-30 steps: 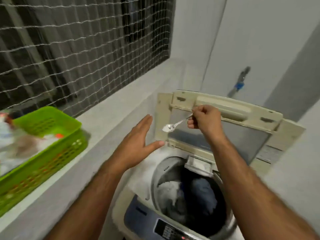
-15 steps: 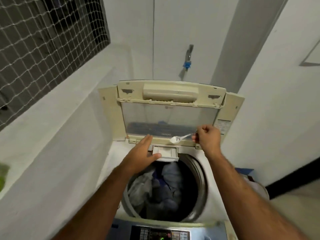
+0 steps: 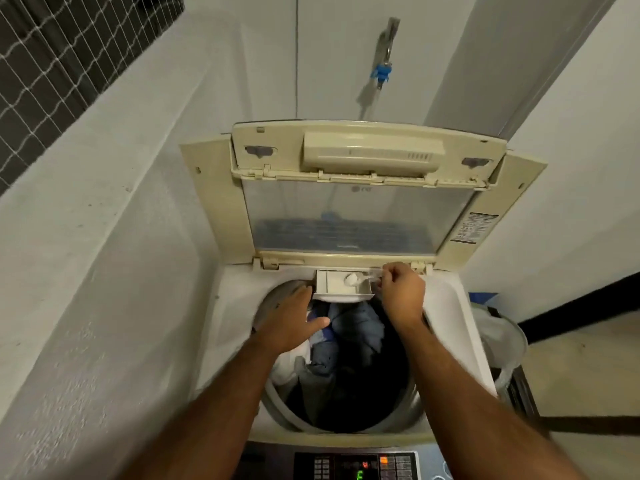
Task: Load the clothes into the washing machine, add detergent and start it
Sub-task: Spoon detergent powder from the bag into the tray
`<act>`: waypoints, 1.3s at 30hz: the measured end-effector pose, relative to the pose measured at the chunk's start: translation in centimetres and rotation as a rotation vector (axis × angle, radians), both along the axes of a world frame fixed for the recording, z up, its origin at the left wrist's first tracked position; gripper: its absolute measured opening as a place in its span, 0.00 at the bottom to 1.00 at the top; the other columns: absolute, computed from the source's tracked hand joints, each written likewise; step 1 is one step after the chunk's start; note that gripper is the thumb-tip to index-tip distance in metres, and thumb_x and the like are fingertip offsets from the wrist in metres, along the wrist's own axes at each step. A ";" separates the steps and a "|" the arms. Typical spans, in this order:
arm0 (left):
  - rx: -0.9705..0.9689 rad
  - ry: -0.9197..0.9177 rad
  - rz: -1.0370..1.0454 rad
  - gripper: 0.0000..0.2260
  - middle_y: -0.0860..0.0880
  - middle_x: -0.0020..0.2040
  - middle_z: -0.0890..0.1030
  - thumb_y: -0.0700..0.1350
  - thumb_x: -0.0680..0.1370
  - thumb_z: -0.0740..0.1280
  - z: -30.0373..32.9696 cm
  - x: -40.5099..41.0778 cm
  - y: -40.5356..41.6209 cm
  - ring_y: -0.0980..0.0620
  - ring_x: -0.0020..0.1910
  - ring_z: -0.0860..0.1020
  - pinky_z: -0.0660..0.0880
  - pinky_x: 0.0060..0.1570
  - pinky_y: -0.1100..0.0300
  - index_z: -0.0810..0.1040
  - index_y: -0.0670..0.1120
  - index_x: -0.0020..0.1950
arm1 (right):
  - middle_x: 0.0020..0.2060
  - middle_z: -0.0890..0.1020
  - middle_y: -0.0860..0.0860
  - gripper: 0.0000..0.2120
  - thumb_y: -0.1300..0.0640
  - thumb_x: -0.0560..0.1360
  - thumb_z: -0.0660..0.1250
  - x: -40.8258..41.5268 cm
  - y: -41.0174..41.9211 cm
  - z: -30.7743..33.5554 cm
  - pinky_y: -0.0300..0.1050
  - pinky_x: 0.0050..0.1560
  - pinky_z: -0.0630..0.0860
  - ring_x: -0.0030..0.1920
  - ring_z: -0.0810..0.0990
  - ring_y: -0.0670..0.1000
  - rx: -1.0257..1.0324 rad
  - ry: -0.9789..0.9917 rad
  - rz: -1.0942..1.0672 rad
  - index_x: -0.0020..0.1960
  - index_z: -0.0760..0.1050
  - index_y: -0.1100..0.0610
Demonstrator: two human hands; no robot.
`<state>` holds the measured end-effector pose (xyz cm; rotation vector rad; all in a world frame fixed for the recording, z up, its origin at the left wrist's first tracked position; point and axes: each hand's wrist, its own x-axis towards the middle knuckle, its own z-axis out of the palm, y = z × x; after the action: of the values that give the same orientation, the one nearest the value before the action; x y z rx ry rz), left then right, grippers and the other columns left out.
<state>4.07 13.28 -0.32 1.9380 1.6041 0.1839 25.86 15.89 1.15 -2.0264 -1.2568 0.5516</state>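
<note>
A top-loading washing machine (image 3: pixel 446 306) stands below me with its lid (image 3: pixel 353 216) folded up against the wall. Blue and white clothes (image 3: pixel 349 334) fill the drum. The detergent drawer (image 3: pixel 341 287) is pulled out at the drum's back rim. My right hand (image 3: pixel 403 292) pinches a clear plastic spoon (image 3: pixel 360 279) whose bowl, heaped with white powder, hovers over the drawer. My left hand (image 3: pixel 294 318) lies flat with straight fingers, fingertips at the drawer's left front corner.
The control panel (image 3: pixel 353 465) glows at the bottom edge. A concrete ledge (image 3: pixel 104 168) runs along the left under a netted window (image 3: pixel 52 57). A tap with a blue fitting (image 3: pixel 382 72) is on the back wall. A light basket (image 3: pixel 502 344) sits to the machine's right.
The view swung right from the green basket to the machine. My right hand lowered the spoon of powder from the raised lid to over the drawer. My left hand came down to the drawer.
</note>
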 end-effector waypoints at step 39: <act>0.443 0.041 0.485 0.36 0.57 0.78 0.51 0.62 0.76 0.62 18.5 -7.1 -17.6 0.58 0.76 0.53 0.52 0.71 0.63 0.49 0.55 0.78 | 0.38 0.82 0.58 0.08 0.63 0.80 0.62 -10.5 -5.5 13.0 0.43 0.41 0.84 0.37 0.84 0.52 0.077 0.981 0.425 0.44 0.77 0.58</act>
<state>-3.00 -4.30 18.13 1.8206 2.1819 0.7547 15.36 10.35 14.13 -1.1110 -1.0182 1.4413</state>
